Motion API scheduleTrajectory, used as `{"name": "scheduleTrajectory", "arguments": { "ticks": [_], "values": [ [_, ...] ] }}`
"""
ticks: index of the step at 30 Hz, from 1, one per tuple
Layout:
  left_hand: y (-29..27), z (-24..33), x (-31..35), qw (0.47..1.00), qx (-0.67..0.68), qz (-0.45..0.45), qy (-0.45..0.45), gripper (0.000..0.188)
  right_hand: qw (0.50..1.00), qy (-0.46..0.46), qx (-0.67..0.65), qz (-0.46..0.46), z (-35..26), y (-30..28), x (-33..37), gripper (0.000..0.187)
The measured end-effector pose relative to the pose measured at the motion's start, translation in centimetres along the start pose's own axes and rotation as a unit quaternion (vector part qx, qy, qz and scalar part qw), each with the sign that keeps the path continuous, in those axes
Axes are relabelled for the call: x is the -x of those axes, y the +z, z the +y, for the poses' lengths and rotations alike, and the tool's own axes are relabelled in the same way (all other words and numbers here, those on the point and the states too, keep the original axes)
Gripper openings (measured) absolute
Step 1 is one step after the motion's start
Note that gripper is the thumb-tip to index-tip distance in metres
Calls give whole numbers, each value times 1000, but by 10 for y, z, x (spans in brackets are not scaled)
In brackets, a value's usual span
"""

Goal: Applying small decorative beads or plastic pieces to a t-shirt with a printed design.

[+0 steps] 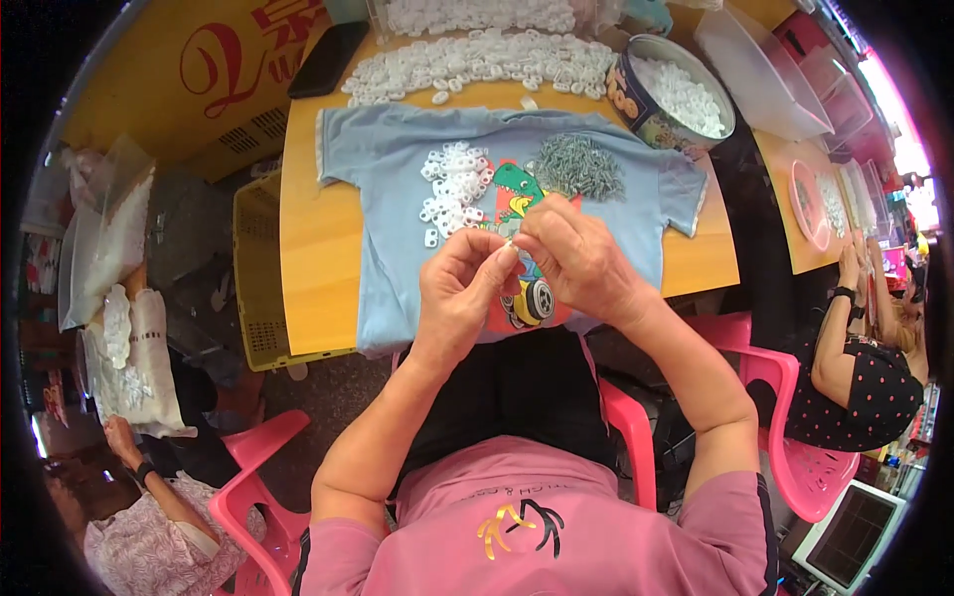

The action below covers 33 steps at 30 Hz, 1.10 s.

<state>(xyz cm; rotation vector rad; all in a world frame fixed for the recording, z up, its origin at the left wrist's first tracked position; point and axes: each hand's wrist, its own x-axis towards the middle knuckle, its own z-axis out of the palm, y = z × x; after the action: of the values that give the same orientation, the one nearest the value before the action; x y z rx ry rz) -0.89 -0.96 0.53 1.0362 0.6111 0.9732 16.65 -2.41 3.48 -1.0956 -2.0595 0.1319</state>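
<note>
Left hand: the left hand (462, 283) is drawn to a pinch, thumb against forefinger, with a small pale piece (510, 244) at the tips.
Right hand: the right hand (581, 253) is curled, fingertips drawn in just beside that piece; whether they grip it or something finer, I cannot tell.
Pale piece: held above the middle of the blue T-shirt (388, 263), mostly hidden by fingers; probably very light, stiff and easily dropped, best pinched by its edges.
White clips: a loose pile of small white plastic clips (457, 189) on the shirt, left of the printed dinosaur (515, 181); likely light, rigid and smooth, best lifted singly by the sides.
Grey pins: a heap of slender grey pins (579, 167) on the shirt, right of the clips; probably stiff, perhaps sharp, so better taken along the shank.
Shirt: spread over the yellow table (313, 268); soft, apt to ruck if dragged.
Far side: a long bank of white pieces (477, 62); at its right, a round tub (646, 121) of more; at its left, a black phone (329, 58).
</note>
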Motion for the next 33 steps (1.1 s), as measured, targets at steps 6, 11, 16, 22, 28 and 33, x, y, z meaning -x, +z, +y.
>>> {"name": "scheduleTrajectory", "arguments": {
  "ticks": [6, 11, 16, 22, 28, 33],
  "values": [
    [3, -2, -1, 1000, -2, 28, 12, 12, 998, 44, -8, 51, -8, 13, -1, 11],
    [5, 0, -2, 999, -9, 38, 4, 14, 995, 47, -6, 89, -10, 18, -3, 10],
    [5, -3, -2, 998, 27, 57, 13, 14, 988, 94, -109, -50, 0, -9, -28, 10],
    [8, -1, -3, 999, 20, 47, 19, 11, 999, 28, 8, -32, 62, -3, -106, 13],
    [7, -4, -3, 998, 31, 53, 25, 12, 978, -19, 181, -105, 120, 34, -150, 16],
    [7, -2, -2, 998, 38, 44, 7, 12, 942, -49, 245, -224, 135, 48, -158, 13]
  ]
}}
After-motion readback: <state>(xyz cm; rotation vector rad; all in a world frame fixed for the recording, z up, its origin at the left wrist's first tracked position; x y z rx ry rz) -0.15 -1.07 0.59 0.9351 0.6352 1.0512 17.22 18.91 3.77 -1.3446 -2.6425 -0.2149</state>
